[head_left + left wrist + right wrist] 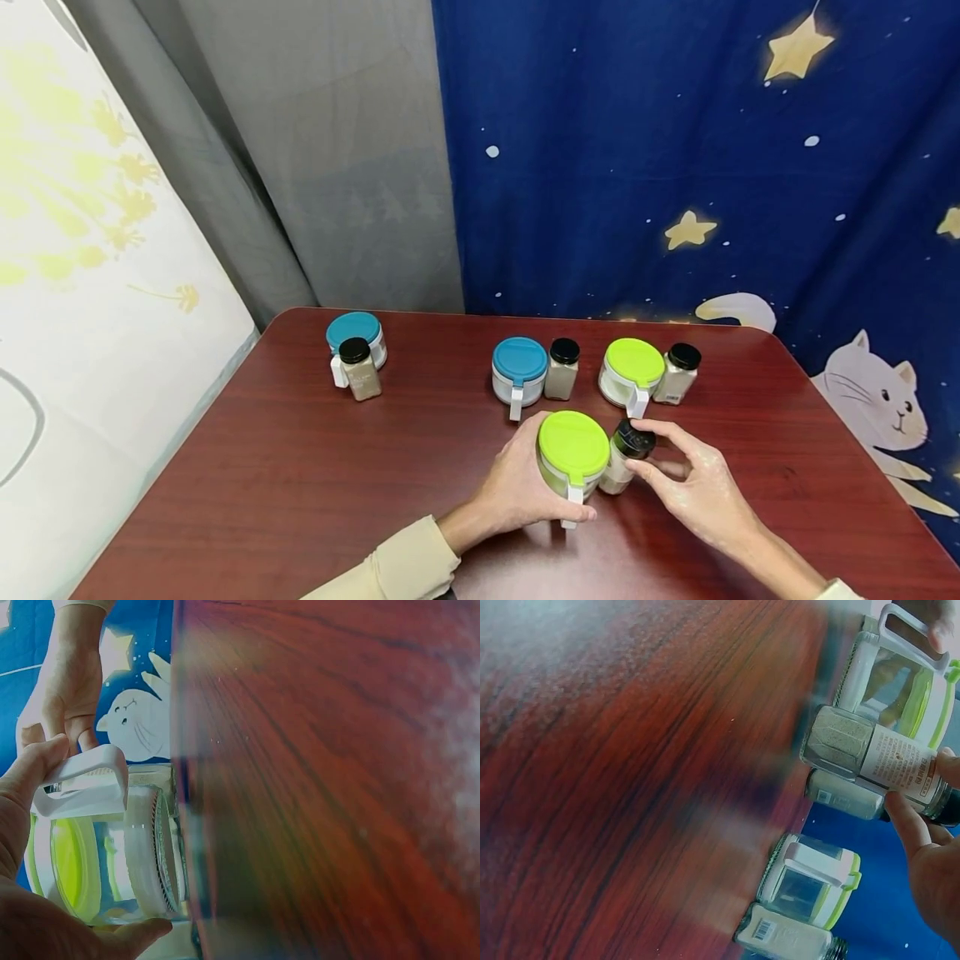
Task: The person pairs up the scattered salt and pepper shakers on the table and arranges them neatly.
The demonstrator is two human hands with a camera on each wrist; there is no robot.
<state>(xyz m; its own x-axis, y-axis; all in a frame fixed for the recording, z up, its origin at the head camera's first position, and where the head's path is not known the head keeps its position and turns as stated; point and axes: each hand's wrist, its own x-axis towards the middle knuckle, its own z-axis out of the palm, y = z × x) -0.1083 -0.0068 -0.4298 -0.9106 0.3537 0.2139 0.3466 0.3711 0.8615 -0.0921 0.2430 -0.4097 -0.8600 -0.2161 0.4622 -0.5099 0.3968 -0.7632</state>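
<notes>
My left hand (512, 490) curls round a clear jar with a lime-green lid (573, 442) near the middle of the table. Its thumb lies by the white handle (90, 784) in the left wrist view. Close beside that jar, my right hand (705, 487) pinches a small glass spice bottle (617, 471) by its black cap and upper part. The bottle leans slightly in the head view. Pale powder fills its lower part, and a printed label (898, 761) faces the right wrist camera.
Behind the hands stand another green-lidded jar (634, 360) with a black-capped bottle (677, 375), and a blue-lidded jar (519, 360) beside a bottle (561, 371). Far left, a bottle (362, 375) stands before a second blue-lidded jar (352, 327). Curtains (570, 208) hang behind the brown table (300, 483).
</notes>
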